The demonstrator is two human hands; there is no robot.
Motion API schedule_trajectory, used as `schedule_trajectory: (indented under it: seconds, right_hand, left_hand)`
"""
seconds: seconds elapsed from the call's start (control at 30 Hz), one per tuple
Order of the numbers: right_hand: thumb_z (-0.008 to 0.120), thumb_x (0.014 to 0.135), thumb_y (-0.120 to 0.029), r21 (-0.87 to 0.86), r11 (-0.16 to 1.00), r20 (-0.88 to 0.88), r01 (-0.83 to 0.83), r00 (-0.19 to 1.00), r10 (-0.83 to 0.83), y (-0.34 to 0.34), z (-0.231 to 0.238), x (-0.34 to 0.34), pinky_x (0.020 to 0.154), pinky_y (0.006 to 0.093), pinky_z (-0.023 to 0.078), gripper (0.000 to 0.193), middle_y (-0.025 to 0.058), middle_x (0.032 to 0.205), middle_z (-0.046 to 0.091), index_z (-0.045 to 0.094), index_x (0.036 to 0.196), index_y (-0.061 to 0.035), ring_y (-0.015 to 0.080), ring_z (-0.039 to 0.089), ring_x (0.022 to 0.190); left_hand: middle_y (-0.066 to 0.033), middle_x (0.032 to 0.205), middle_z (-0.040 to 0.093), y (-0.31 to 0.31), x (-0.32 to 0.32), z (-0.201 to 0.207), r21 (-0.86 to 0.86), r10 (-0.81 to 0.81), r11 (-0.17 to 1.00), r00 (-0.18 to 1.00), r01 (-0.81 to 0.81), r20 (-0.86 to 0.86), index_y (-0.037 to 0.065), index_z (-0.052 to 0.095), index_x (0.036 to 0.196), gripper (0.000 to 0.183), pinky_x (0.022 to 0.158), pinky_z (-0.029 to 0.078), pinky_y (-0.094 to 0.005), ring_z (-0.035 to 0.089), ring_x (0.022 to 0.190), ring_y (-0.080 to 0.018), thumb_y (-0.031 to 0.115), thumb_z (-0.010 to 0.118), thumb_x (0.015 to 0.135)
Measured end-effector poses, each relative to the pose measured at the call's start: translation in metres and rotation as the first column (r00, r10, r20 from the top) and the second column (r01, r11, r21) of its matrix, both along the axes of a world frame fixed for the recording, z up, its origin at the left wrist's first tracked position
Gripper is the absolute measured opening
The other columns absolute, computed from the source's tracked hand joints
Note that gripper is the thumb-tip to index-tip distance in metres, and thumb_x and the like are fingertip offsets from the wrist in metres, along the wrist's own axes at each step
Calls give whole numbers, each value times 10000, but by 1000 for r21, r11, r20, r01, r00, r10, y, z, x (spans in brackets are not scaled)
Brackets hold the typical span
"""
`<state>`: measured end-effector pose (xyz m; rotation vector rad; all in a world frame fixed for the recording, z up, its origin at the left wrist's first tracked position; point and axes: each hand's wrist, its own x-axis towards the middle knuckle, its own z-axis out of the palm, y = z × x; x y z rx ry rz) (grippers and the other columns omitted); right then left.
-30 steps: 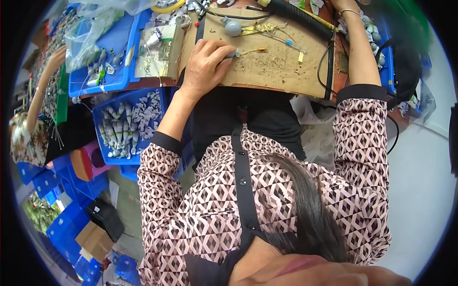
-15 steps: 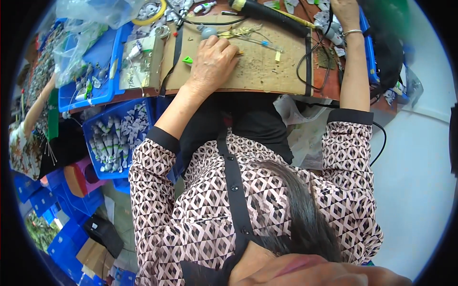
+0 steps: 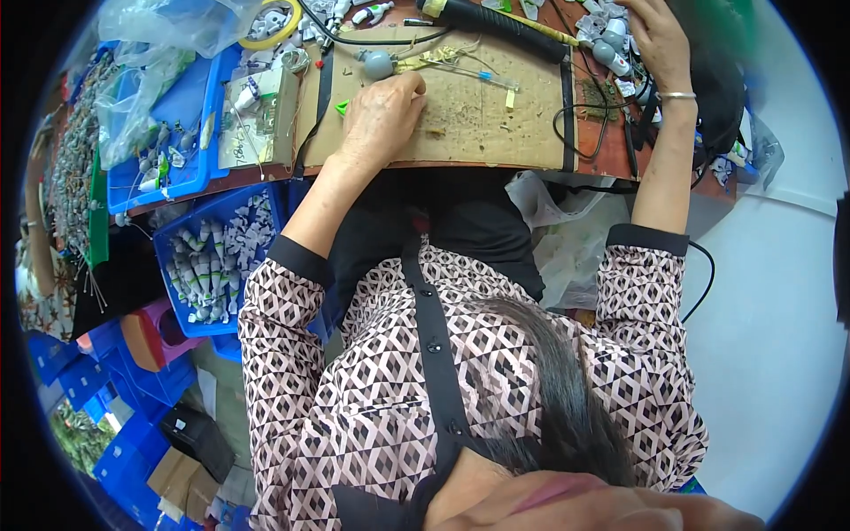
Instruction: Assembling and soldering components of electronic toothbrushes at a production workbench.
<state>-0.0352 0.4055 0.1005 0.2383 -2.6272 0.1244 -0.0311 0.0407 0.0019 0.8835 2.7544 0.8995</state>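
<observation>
My left hand (image 3: 382, 113) rests on a cardboard sheet (image 3: 482, 115), its fingers curled inward and their tips hidden from above. A bright green piece (image 3: 342, 107) shows at its left edge; whether the fingers hold it cannot be made out. Just beyond the knuckles lies a grey round-ended part (image 3: 378, 65), with yellowish strips and a thin clear tube (image 3: 496, 80) to its right. My right hand (image 3: 660, 42), partly cut off by the upper edge, reaches over a pile of white and grey bulb-shaped parts (image 3: 611, 55), its visible fingers apart.
A thick black-handled tool (image 3: 505, 31) lies across the board's far edge. Black cable (image 3: 560, 124) loops at the right. Blue trays (image 3: 211, 173) stand left, one lower tray (image 3: 190, 325) full of white parts. Another person's arm (image 3: 37, 243) shows far left.
My right hand has come nearer and shifted right, over the white parts. A slim black stick now shows below it on the table. My left hand has moved slightly left.
</observation>
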Motion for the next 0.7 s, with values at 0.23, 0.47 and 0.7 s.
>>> schedule_trajectory:
  seconds: [0.23, 0.47, 0.7]
  right_hand:
    - [437, 897, -89, -841, 406, -255, -357, 924, 285, -11, 31, 23, 948, 346, 431, 412, 188, 1293, 517, 514, 1273, 59, 304, 539, 1083]
    - [558, 914, -175, -568, 761, -427, -313, 903, 53, -33, 16, 33, 785, 326, 425, 387, 136, 1063, 490, 398, 1208, 19, 241, 527, 907]
    - [451, 1012, -192, -434, 825, -598, -361, 801, 35, -95, 15, 60, 465, 234, 439, 220, 78, 549, 563, 453, 979, 25, 164, 559, 451]
  left_hand:
    - [-85, 919, 615, -28, -8, 4, 233, -188, 942, 956, 240, -223, 68, 627, 944, 142, 789, 479, -376, 576, 904, -297, 106, 650, 808]
    - [-55, 941, 572, -39, 13, 1, 120, -385, 896, 883, 427, -269, 90, 627, 915, 187, 833, 445, -388, 540, 934, -264, 124, 711, 751]
    - [-58, 765, 582, -21, 17, -16, 145, -151, 968, 936, 205, -320, 89, 624, 836, 138, 728, 471, -374, 579, 801, -260, 173, 710, 768]
